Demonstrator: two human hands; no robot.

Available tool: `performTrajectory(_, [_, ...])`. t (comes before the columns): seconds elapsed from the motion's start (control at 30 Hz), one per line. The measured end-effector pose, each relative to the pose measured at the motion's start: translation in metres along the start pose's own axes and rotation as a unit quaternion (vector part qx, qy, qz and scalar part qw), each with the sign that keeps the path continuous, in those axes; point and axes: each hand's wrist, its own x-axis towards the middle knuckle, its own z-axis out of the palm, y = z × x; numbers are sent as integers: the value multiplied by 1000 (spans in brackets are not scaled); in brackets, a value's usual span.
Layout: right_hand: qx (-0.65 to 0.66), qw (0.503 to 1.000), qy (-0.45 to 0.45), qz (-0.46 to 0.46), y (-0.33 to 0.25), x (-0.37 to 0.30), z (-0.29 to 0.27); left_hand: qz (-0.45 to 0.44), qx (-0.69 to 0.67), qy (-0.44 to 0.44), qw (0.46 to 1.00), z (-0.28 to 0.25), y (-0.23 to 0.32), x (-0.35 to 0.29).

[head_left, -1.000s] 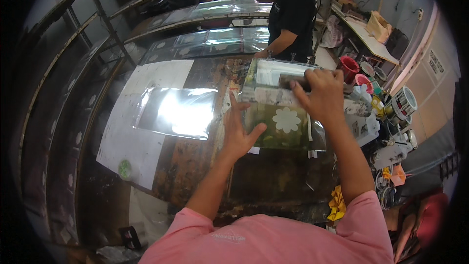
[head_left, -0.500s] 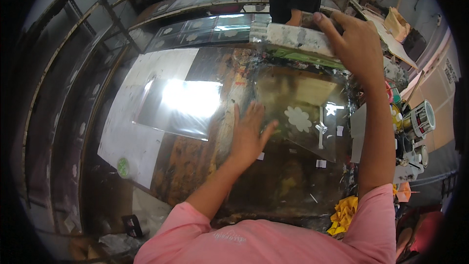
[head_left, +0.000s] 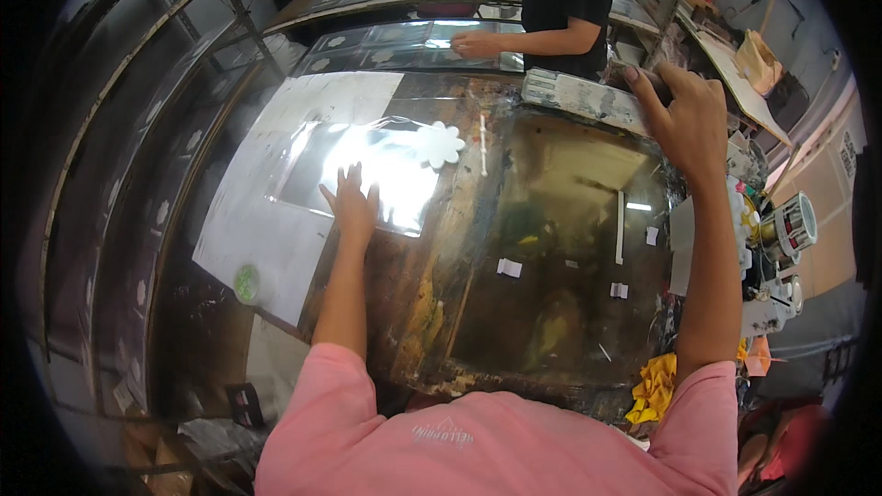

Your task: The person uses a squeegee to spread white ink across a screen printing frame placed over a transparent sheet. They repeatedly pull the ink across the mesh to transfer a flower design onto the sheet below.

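Observation:
My left hand (head_left: 356, 207) lies with fingers spread on shiny clear plastic sheets (head_left: 303, 165) left of the middle of the table. A white flower shape (head_left: 441, 145) shows at the right side of these sheets, partly lost in glare. Just right of it is a thin white upright strip (head_left: 483, 144). My right hand (head_left: 689, 124) is closed around the right end of a paint-stained whitish frame bar (head_left: 588, 99), raised at the far side of the dark glossy panel (head_left: 551, 312). My right fingertips are partly hidden behind the bar.
Small white tabs (head_left: 509, 267) and a long pale strip (head_left: 620, 230) lie on the panel. White boards (head_left: 239, 211) and a round green-and-white lid (head_left: 246, 284) are left. Paint cans (head_left: 792, 222) and a yellow cloth (head_left: 654, 388) are right. A person in black (head_left: 568, 9) stands beyond, near racks.
My left hand has moved left from the panel, and the clear sheet with the white flower now lies over the left sheets. The person beyond now reaches an arm leftward.

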Motion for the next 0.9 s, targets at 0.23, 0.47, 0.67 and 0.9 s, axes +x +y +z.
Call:
performTrajectory(0.23, [-14,998,-57,26,-20,-23,-9,72,134,-132,980,-5,11,-66])
performTrajectory(0.47, [-6,999,-32,9,-20,-14,-5,133,42,-57,989,1,21,-85])
performTrajectory(0.67, [10,1000,-20,6,-3,4,-4,129,-97,-233,959,-42,85,-58])
performTrajectory(0.9, [31,999,9,-32,34,7,24,328,-37,-289,899,6,220,-125])
